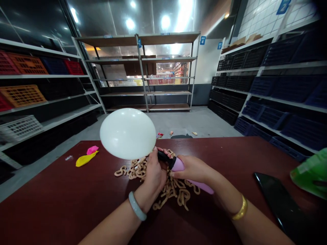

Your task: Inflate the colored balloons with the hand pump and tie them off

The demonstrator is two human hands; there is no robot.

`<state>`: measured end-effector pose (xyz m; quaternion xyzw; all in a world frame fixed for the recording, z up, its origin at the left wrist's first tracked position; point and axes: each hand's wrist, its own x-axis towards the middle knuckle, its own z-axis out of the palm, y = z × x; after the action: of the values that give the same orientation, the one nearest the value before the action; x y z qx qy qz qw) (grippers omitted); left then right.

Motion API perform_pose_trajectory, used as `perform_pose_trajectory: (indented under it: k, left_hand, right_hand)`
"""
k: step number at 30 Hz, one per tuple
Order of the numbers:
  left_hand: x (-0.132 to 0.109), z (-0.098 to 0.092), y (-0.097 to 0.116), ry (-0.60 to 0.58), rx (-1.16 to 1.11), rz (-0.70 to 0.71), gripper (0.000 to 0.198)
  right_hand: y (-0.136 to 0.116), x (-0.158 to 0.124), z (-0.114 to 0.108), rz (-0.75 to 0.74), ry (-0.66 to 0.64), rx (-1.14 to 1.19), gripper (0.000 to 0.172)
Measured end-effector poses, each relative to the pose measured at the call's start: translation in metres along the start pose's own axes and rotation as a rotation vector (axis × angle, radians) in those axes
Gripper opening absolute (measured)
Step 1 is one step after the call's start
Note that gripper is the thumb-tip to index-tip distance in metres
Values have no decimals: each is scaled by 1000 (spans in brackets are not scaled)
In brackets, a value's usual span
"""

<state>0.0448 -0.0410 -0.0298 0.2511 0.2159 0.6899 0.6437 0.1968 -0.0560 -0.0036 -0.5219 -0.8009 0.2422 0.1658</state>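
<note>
A white inflated balloon (pixel 127 133) rises above the table's far edge. My left hand (pixel 154 172) is closed around the balloon's neck, where it meets the black nozzle of a hand pump (pixel 178 165). The pump's body is pale purple and slants down to the right. My right hand (pixel 195 169) is wrapped around that purple body. Under both hands lies a pile of tan, looped, cord-like pieces (pixel 184 195), partly hidden by my hands. The exact join of balloon and nozzle is covered by my left fingers.
On the dark red table (pixel 63 204), a yellow balloon (pixel 87 159) and a pink balloon (pixel 92 150) lie flat at left. A black phone (pixel 278 200) and a green bag (pixel 311 173) are at right. Shelves with crates (pixel 22 96) stand around; small scraps dot the floor.
</note>
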Motion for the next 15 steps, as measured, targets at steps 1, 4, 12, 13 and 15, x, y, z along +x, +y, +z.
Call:
perform_pose_trajectory:
  k: [1,4,12,13,15]
  left_hand:
    - [-2,2,-1,-5,4,-1,20]
    - [0,3,1,2,3,16,21]
    - [15,-8,10,51,-8,56,19]
    - [15,-9,9,55,2,54,19]
    - [16,-11,7,83,38,66,19]
  right_hand:
    - [-1,0,0,7,5,-17,50]
    - [-3,0,2,2,35,-46,61]
    - [-4,0,10,-175,142,-135,72]
    - [-3,0,10,-173,144,-150,70]
    - [-4,0,10,-162,151,-178,64]
